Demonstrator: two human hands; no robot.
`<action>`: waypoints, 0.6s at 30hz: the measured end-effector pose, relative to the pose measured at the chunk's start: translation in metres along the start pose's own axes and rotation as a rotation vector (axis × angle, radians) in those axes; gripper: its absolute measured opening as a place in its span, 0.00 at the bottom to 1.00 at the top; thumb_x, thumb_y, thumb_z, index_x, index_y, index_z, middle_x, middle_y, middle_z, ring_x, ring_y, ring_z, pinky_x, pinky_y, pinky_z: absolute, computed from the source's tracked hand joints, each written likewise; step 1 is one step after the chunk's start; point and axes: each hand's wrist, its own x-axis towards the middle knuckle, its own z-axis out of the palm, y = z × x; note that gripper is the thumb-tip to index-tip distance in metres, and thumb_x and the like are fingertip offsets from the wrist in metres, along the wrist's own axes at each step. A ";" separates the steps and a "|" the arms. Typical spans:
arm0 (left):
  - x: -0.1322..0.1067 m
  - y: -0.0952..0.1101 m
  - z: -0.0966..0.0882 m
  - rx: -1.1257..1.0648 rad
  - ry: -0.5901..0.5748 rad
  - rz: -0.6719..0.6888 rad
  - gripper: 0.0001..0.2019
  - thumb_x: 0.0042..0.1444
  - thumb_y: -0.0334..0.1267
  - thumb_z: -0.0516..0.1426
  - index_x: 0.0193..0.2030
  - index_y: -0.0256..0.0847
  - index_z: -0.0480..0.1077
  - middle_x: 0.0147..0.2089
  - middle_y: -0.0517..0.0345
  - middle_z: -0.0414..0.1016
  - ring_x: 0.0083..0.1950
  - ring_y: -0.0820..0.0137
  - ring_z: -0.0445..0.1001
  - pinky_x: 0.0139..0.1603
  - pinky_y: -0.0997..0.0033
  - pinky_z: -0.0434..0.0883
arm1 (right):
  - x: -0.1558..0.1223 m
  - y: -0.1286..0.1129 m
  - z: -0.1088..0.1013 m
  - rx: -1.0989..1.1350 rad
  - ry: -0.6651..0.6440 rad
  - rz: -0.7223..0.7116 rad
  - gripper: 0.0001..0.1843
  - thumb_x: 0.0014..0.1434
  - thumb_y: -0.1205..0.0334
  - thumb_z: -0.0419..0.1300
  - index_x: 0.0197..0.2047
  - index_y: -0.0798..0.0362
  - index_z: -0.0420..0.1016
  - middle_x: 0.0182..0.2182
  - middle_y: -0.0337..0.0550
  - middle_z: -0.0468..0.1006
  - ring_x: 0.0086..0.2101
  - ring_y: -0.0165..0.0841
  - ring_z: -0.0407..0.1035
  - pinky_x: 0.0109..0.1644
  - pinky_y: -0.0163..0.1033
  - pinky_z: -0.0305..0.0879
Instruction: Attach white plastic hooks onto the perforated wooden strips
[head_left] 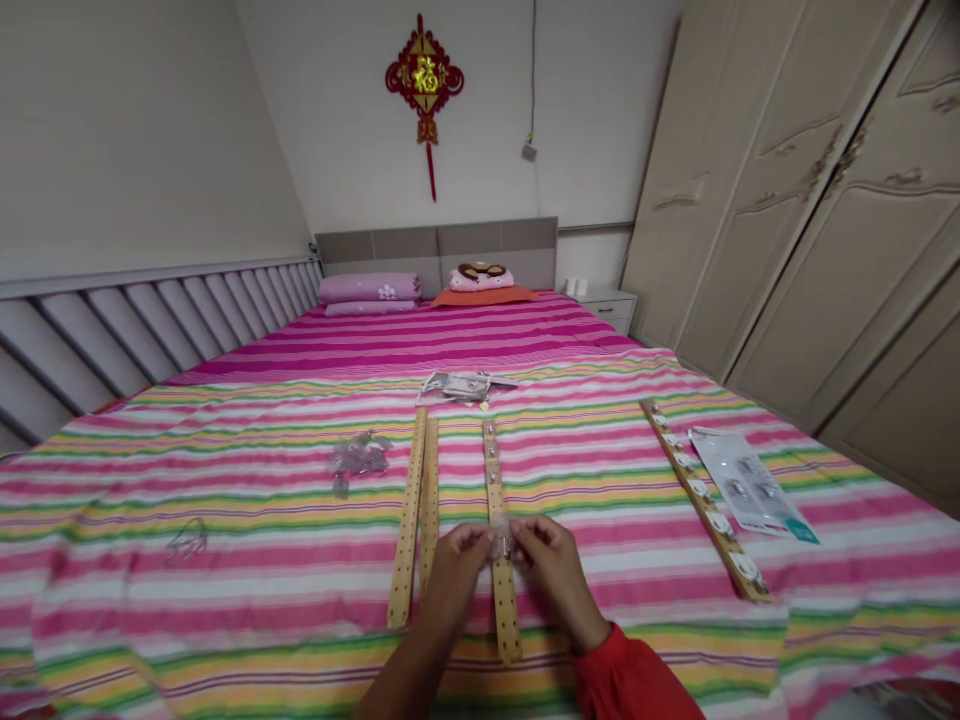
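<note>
Left hand [456,578] and right hand [553,570] together pinch a small clear piece [504,541] over the middle wooden strip [493,480].

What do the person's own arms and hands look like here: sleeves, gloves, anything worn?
Both hands are bare, with no gloves: the left hand and the right hand. The right arm wears a bright red fabric sleeve that ends at the wrist. The left forearm shows no sleeve. Rings or a watch cannot be made out.

Soft even indoor light, edges bowed, slightly blurry
</note>
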 end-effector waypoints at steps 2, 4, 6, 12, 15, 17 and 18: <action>0.008 0.001 0.001 0.024 0.027 0.028 0.16 0.41 0.46 0.63 0.31 0.35 0.73 0.26 0.57 0.75 0.30 0.70 0.73 0.34 0.70 0.69 | 0.010 0.005 0.002 -0.043 -0.005 0.000 0.18 0.44 0.47 0.64 0.18 0.52 0.67 0.11 0.33 0.66 0.15 0.27 0.58 0.20 0.33 0.53; 0.019 -0.001 0.001 0.049 0.054 0.047 0.15 0.40 0.45 0.62 0.31 0.35 0.73 0.25 0.57 0.75 0.29 0.69 0.73 0.35 0.69 0.69 | 0.022 0.009 0.003 -0.092 -0.002 -0.005 0.17 0.45 0.49 0.62 0.17 0.51 0.66 0.10 0.33 0.65 0.14 0.26 0.57 0.19 0.34 0.52; 0.030 -0.004 0.001 0.089 0.075 0.071 0.13 0.41 0.44 0.61 0.30 0.35 0.72 0.25 0.57 0.74 0.29 0.69 0.73 0.35 0.69 0.68 | 0.034 0.014 0.004 -0.124 0.007 -0.013 0.16 0.44 0.51 0.61 0.16 0.51 0.65 0.11 0.33 0.65 0.14 0.26 0.57 0.19 0.34 0.53; 0.055 -0.017 0.004 0.217 0.133 0.150 0.08 0.44 0.40 0.58 0.28 0.37 0.70 0.28 0.55 0.75 0.32 0.67 0.73 0.37 0.68 0.69 | 0.066 0.024 0.003 -0.257 0.048 -0.024 0.13 0.43 0.55 0.59 0.14 0.50 0.63 0.08 0.31 0.62 0.13 0.27 0.57 0.19 0.34 0.53; 0.060 -0.020 0.007 0.253 0.151 0.159 0.05 0.46 0.38 0.56 0.28 0.39 0.69 0.27 0.57 0.74 0.31 0.68 0.73 0.37 0.67 0.69 | 0.076 0.027 0.003 -0.324 0.063 -0.024 0.13 0.42 0.58 0.58 0.13 0.49 0.61 0.08 0.30 0.61 0.12 0.27 0.57 0.18 0.34 0.52; 0.062 -0.021 0.010 0.253 0.154 0.162 0.03 0.46 0.37 0.56 0.27 0.40 0.68 0.26 0.59 0.73 0.30 0.69 0.73 0.37 0.68 0.69 | 0.079 0.028 0.003 -0.358 0.075 -0.022 0.13 0.42 0.58 0.58 0.12 0.49 0.60 0.07 0.30 0.61 0.12 0.27 0.57 0.18 0.34 0.52; 0.062 -0.022 0.011 0.252 0.156 0.165 0.03 0.47 0.36 0.55 0.26 0.40 0.67 0.26 0.60 0.73 0.30 0.69 0.72 0.36 0.69 0.69 | 0.080 0.028 0.003 -0.372 0.080 -0.021 0.13 0.42 0.58 0.57 0.13 0.48 0.59 0.07 0.29 0.61 0.11 0.27 0.57 0.18 0.34 0.52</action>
